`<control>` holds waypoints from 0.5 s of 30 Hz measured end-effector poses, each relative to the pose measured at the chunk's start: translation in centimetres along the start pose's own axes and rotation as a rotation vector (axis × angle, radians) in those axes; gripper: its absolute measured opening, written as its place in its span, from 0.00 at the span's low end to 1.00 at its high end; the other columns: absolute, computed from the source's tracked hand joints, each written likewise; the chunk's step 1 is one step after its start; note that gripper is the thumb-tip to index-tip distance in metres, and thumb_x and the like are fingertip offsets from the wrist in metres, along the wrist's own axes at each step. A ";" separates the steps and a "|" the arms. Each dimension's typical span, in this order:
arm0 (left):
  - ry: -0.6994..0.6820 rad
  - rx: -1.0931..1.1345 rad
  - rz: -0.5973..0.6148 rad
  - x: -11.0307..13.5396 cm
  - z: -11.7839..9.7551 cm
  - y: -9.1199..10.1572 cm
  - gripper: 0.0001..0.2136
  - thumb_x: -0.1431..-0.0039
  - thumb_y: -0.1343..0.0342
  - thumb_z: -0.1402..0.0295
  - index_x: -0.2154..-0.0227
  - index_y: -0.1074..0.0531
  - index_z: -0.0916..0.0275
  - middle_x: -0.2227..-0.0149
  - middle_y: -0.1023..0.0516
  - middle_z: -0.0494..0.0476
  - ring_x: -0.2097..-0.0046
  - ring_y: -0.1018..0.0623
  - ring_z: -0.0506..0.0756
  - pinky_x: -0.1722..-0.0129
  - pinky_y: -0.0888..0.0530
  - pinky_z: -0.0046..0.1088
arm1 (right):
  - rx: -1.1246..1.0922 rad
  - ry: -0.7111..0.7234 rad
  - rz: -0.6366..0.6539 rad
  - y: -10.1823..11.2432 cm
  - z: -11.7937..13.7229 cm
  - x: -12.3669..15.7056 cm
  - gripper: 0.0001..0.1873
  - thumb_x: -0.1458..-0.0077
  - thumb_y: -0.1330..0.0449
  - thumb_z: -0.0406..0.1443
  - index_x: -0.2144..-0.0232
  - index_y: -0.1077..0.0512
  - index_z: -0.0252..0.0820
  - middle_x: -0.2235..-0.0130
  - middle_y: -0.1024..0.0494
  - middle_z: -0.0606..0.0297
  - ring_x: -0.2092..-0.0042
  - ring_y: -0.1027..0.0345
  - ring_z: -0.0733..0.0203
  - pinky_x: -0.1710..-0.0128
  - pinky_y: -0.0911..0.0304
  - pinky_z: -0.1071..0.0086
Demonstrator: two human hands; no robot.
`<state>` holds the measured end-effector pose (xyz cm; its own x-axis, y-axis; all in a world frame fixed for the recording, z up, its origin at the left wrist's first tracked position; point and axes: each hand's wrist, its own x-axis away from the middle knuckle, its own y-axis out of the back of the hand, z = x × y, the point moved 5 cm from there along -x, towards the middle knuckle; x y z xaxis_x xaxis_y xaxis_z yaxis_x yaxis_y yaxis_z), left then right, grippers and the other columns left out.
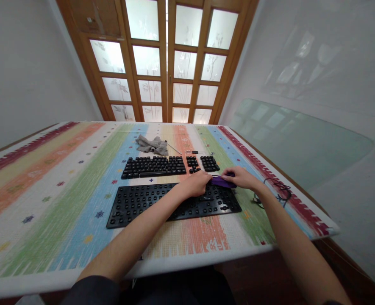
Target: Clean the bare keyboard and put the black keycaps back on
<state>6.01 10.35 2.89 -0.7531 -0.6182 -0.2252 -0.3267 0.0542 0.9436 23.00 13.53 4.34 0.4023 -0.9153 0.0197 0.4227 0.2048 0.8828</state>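
Observation:
A purple cloth (223, 182) is stretched between my two hands, above the upper right part of a black keyboard base (133, 205). My left hand (199, 183) is closed at the cloth's left end, its fingertips partly hidden. At the right end, my right hand (240, 177) pinches the cloth between thumb and fingers. The base shows bare key stems, and my left forearm covers part of its middle. Just behind it lie black keycaps (155, 166), laid out in keyboard order, with a number-pad block (209, 163) at the right.
Behind the keycaps lies a crumpled grey cloth (151, 145), with a thin rod (173, 147) beside it. A small dark object (193, 152) rests nearby. A coiled black cable (281, 191) is on the right. A striped tablecloth (76, 169) covers the table; walls stand on both sides.

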 end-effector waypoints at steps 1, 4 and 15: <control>0.009 -0.001 -0.007 0.0 0.0 -0.1 0.14 0.43 0.53 0.82 0.57 0.28 0.70 0.54 0.23 0.66 0.51 0.25 0.58 0.48 0.29 0.32 | 0.004 -0.001 0.001 0.0 0.1 0.1 0.14 0.48 0.43 0.42 0.70 0.22 0.37 0.69 0.20 0.60 0.68 0.31 0.59 0.66 0.39 0.69; 0.043 -0.008 -0.030 -0.1 -0.1 -0.3 0.10 0.38 0.53 0.78 0.58 0.28 0.69 0.56 0.23 0.65 0.52 0.25 0.58 0.50 0.29 0.32 | 0.012 0.001 0.001 0.0 0.7 0.5 0.15 0.48 0.44 0.42 0.69 0.22 0.37 0.69 0.20 0.60 0.68 0.31 0.58 0.66 0.38 0.68; 0.138 -0.059 -0.090 -0.6 -0.9 -0.3 0.08 0.39 0.53 0.78 0.63 0.29 0.67 0.58 0.27 0.65 0.53 0.27 0.59 0.51 0.28 0.34 | -0.011 0.113 -0.008 1.4 4.5 2.1 0.13 0.46 0.44 0.41 0.68 0.23 0.38 0.65 0.20 0.58 0.63 0.29 0.56 0.59 0.37 0.65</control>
<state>7.03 9.97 2.97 -0.6351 -0.7206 -0.2781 -0.3526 -0.0499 0.9345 20.76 10.31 7.73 0.4880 -0.8719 -0.0409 0.4351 0.2023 0.8773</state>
